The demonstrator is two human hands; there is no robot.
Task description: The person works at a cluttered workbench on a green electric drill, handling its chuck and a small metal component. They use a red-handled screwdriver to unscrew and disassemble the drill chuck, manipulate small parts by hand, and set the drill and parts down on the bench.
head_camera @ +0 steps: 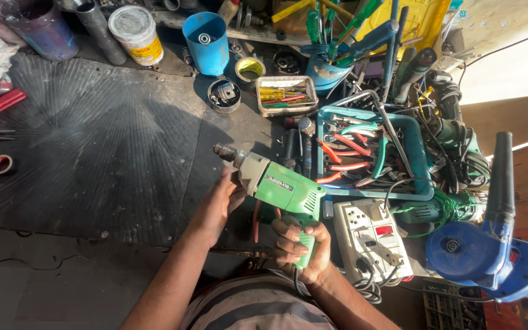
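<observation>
Ribbed black rubber mat (pixel 111 146) covers the worktop. Over its right edge, the left hand (pixel 218 205) cups the pale grey nose of a glossy green plastic electric drill (pixel 276 186) (dark metal chuck pointing left); the right hand (pixel 304 244) wraps closed around its pistol grip, beside a white switched extension board (pixel 371 238).

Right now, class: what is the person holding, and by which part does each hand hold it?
A green electric drill. The right hand grips its pistol handle; the left hand supports the grey front housing, just behind the chuck.
</observation>
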